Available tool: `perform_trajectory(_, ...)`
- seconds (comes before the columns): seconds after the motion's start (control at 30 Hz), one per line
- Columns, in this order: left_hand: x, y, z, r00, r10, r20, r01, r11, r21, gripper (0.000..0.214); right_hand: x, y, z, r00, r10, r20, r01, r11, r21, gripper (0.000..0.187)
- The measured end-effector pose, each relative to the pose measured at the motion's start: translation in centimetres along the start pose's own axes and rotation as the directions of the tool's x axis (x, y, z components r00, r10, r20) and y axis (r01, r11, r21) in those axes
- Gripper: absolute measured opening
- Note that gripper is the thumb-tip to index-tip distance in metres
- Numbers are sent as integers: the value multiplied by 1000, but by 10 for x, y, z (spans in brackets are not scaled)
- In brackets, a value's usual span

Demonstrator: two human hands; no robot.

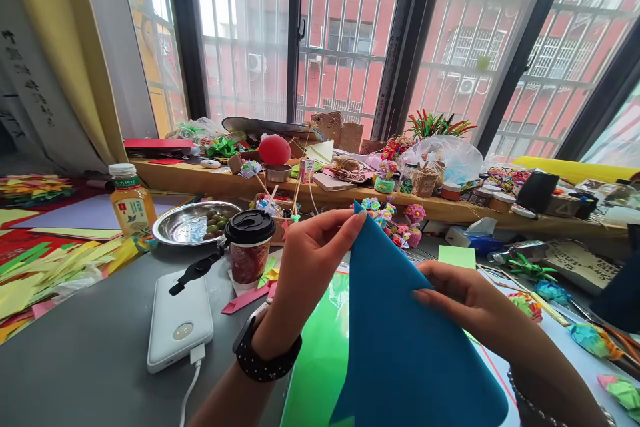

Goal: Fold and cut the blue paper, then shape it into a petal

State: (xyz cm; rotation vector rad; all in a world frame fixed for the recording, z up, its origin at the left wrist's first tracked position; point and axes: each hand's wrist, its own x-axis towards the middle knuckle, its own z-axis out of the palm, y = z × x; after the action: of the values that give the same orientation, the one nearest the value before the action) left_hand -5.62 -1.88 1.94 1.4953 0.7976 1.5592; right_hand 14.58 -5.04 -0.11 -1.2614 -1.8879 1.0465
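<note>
A blue sheet of paper (400, 333), folded over along a slanting edge, hangs between my two hands above the table. My left hand (320, 247) pinches its pointed top corner between thumb and fingers. Lower down the slanted edge, my right hand (455, 293) grips the sheet between thumb and forefinger. Under the paper lies a bright green sheet (320, 347) with a glossy surface. The blue paper hides much of what is beneath it.
Left of my hands are a lidded paper cup (250, 253), a white power bank (180, 320) with a cable, a metal plate (173, 227) of green fruit and a juice bottle (133, 203). Folded paper pieces (595, 340) lie at right. A cluttered wooden ledge (325, 197) runs below the windows.
</note>
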Motion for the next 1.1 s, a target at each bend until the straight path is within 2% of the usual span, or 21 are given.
perform_trajectory(0.07, 0, 2, -1, 999, -9, 53, 9, 1000, 0, 23, -1, -2, -1, 1000, 17, -16, -17, 1000, 2, 31)
perform_trajectory(0.17, 1, 6, -5, 979, -34, 201, 32, 999, 16, 20, -1, -4, -2, 997, 67, -37, -67, 997, 24, 34)
perform_trajectory(0.23, 1, 7, -7, 969, -39, 243, 32, 999, 31, 16, -2, -4, -3, 996, 77, -44, -76, 996, 39, 35)
perform_trajectory(0.47, 2, 4, -5, 990, -6, 138, -6, 996, 84, 15, 0, 3, -4, 999, 47, -8, -46, 997, 69, 33)
perform_trajectory(0.73, -5, 8, 0, 993, 10, 115, -23, 994, 109, 9, -2, -1, -5, 1000, 13, 14, -13, 1000, 19, 30)
perform_trajectory(0.83, -11, 10, 3, 991, 43, 129, -63, 986, 153, 10, -5, -7, 0, 997, -1, -73, 5, 999, 50, 34)
perform_trajectory(0.97, -19, 14, 6, 977, 157, 142, -190, 946, 264, 8, -2, -24, 10, 972, -26, -233, 44, 996, 74, 35)
perform_trajectory(1.03, -22, 17, 7, 971, 199, 129, -228, 935, 273, 4, 2, -36, 12, 955, -80, -287, 97, 994, 47, 34)
perform_trajectory(1.1, -24, 20, 8, 969, 225, 97, -243, 932, 267, 4, 6, -50, 12, 922, -197, -333, 208, 978, -3, 29)
